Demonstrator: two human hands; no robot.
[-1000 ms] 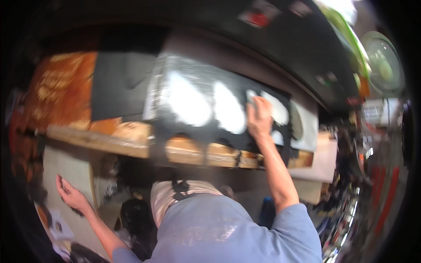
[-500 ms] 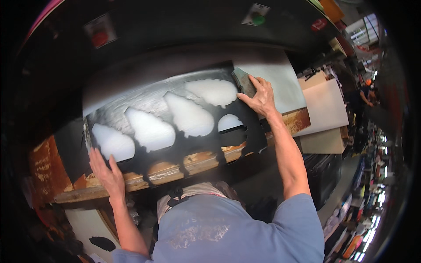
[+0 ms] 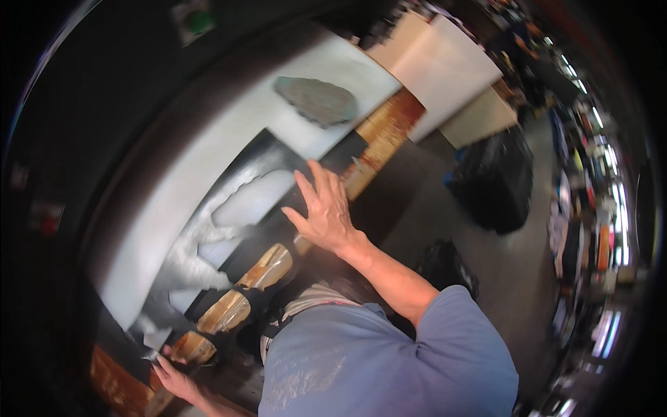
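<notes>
A dark, shiny sheet (image 3: 278, 154) with several rounded cut-outs slants across a white board (image 3: 208, 160) and hangs over its near edge. At the sheet's lower left end, my left hand (image 3: 177, 382) is closed on its edge; part of the fingers is blurred. My right hand (image 3: 325, 214) is over the sheet's right end, fingers spread, with nothing held in them. Whether its fingertips touch the sheet I cannot tell. Beyond that hand, a flat grey-green piece with a rounded outline (image 3: 319, 102) lies by itself on the white board.
Worn brown wood (image 3: 389, 128) edges the work surface. Large pale panels (image 3: 445, 62) stand to the right. A black-wrapped bulky object (image 3: 493, 181) sits on the floor at right. A dark machine body (image 3: 104, 104) looms at the far left; another person (image 3: 521, 45) is in the background.
The sheet has shifted toward me, off part of the white board. My right hand has left the grey-green piece and moved nearer. The view has turned to the right.
</notes>
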